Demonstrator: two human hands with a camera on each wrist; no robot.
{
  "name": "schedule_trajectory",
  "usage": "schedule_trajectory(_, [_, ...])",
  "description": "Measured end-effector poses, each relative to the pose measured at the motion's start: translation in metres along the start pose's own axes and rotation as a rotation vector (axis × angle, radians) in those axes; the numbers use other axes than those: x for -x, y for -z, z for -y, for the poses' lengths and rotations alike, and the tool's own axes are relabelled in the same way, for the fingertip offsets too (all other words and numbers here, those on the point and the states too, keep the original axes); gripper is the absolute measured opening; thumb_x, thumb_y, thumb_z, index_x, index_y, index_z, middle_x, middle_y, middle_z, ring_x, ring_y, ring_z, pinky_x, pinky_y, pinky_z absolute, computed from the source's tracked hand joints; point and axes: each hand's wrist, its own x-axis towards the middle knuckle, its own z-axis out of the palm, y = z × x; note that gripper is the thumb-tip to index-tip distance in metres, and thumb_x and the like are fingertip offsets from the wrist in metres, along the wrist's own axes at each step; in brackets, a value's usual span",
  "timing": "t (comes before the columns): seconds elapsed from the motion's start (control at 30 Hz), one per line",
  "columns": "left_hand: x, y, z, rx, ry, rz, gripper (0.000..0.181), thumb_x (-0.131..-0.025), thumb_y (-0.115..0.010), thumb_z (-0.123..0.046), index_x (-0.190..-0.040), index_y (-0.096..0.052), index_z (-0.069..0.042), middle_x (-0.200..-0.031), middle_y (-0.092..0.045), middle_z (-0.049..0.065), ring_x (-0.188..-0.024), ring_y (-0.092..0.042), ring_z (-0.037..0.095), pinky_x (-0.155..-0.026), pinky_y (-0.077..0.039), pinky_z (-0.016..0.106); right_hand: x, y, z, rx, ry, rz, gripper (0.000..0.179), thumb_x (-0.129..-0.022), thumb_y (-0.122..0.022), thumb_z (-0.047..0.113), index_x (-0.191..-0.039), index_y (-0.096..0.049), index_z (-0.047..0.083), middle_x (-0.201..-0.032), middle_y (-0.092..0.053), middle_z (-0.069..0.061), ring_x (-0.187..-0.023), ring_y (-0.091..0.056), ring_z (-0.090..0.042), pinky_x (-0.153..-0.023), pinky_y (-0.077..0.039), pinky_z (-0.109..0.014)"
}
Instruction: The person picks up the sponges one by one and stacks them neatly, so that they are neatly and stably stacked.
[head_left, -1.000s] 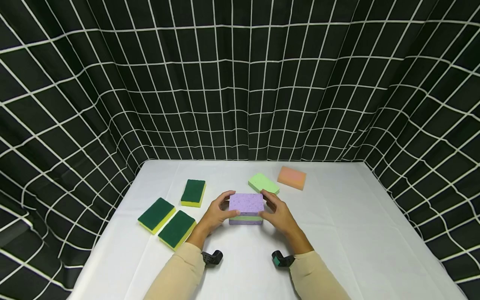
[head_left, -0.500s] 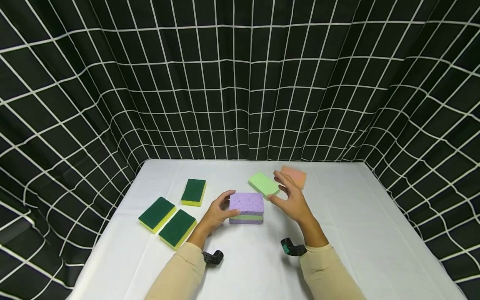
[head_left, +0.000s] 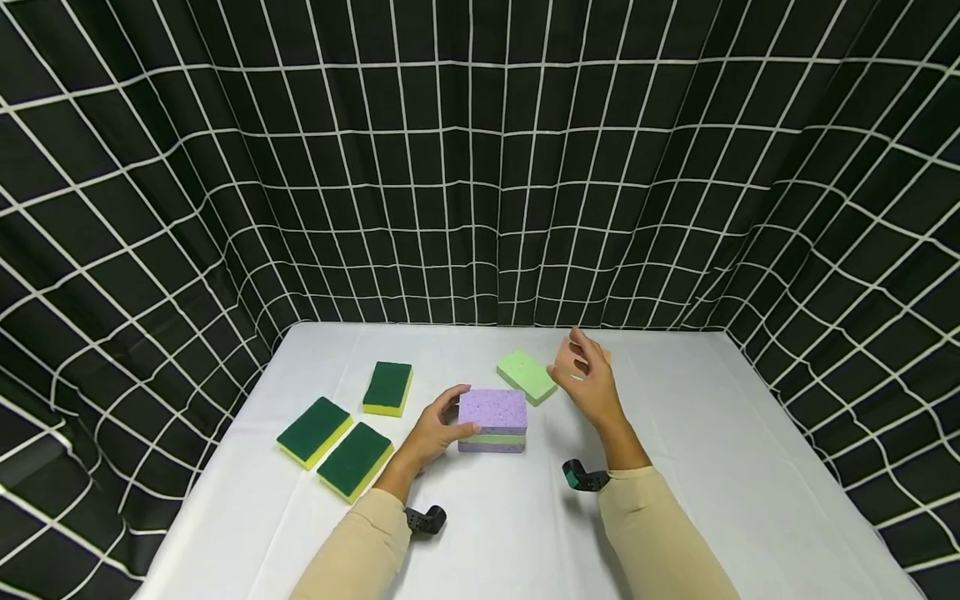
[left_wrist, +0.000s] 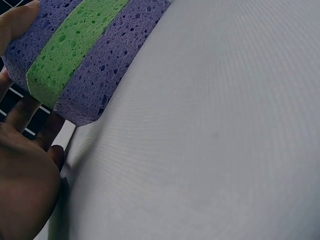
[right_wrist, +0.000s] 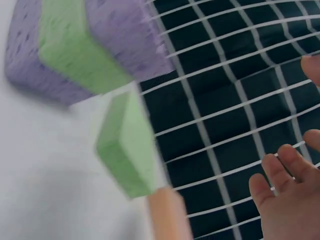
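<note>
A stack of three sponges stands mid-table: a purple top sponge (head_left: 492, 407), a green middle one (head_left: 501, 439) and a purple bottom one (head_left: 491, 448). My left hand (head_left: 433, 427) holds the top sponge at its left end, thumb on the front side and fingers toward the back. Behind the stack lies a loose light-green sponge (head_left: 527, 377). My right hand (head_left: 595, 390) is raised over the table with relaxed fingers and nothing in them, to the right of that sponge. It partly covers the orange sponge (right_wrist: 169, 215) in the head view.
Three green-and-yellow scouring sponges lie on the left: one farther back (head_left: 387, 387), one at far left (head_left: 313, 431), one nearer (head_left: 356, 460). A white cloth covers the table (head_left: 697, 433). Black grid-patterned curtains (head_left: 480, 167) surround its back and sides.
My right hand has let go of the stack's right end and moved right and away from me, toward the orange sponge. My left hand has stayed on the stack.
</note>
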Motion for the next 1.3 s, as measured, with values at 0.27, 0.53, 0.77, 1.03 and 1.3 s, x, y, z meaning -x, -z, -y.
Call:
schedule_trajectory(0.27, [0.001,-0.001,0.000,0.004,0.003,-0.008,0.073,-0.083,-0.075,-0.005,-0.145,-0.036,0.002,-0.138,-0.045,0.023,-0.129,-0.040,0.039,-0.104,-0.034,0.049,-0.012,-0.007,-0.078,0.032,-0.132,0.006,0.076,-0.086,-0.072,0.013,-0.149,-0.032,0.000,-0.146,-0.036,-0.020,-0.130,-0.036,-0.034,-0.104,-0.031,-0.050])
schedule_trajectory(0.53, [0.001,-0.001,-0.002,-0.009,0.000,-0.008,0.072,-0.084,-0.075,-0.006,-0.145,-0.037,0.000,-0.139,-0.044,0.024,-0.129,-0.039,0.039,-0.104,-0.034,0.048,-0.011,-0.017,-0.102,0.061,-0.211,0.014,0.077,-0.086,-0.072,0.017,-0.147,-0.031,-0.004,-0.146,-0.035,-0.023,-0.130,-0.036,-0.038,-0.104,-0.031,-0.050])
schedule_trajectory(0.77, [-0.006,0.000,0.019,-0.001,-0.001,-0.032,0.074,-0.083,-0.075,-0.004,-0.146,-0.037,-0.001,-0.139,-0.045,0.023,-0.129,-0.040,0.038,-0.103,-0.034,0.049,-0.003,-0.026,-0.116,0.049,-0.308,0.049,0.076,-0.087,-0.072,0.021,-0.147,-0.033,-0.002,-0.146,-0.034,-0.024,-0.132,-0.035,-0.041,-0.105,-0.033,-0.046])
schedule_trajectory(1.03, [-0.009,0.001,0.029,-0.021,-0.007,-0.062,0.073,-0.083,-0.077,-0.010,-0.146,-0.040,-0.007,-0.138,-0.048,0.015,-0.130,-0.041,0.033,-0.104,-0.033,0.048,0.000,-0.033,-0.123,0.096,-0.333,0.078,0.081,-0.085,-0.075,0.023,-0.148,-0.031,-0.002,-0.148,-0.032,-0.024,-0.136,-0.030,-0.038,-0.109,-0.028,-0.042])
schedule_trajectory(1.3, [-0.009,0.001,0.029,-0.017,0.002,-0.054,0.074,-0.083,-0.078,-0.012,-0.146,-0.039,-0.007,-0.139,-0.047,0.015,-0.129,-0.042,0.033,-0.104,-0.034,0.047,0.001,-0.035,-0.123,0.226,-0.341,0.082,0.083,-0.084,-0.075,0.025,-0.148,-0.029,-0.003,-0.147,-0.034,-0.022,-0.136,-0.032,-0.036,-0.109,-0.026,-0.040])
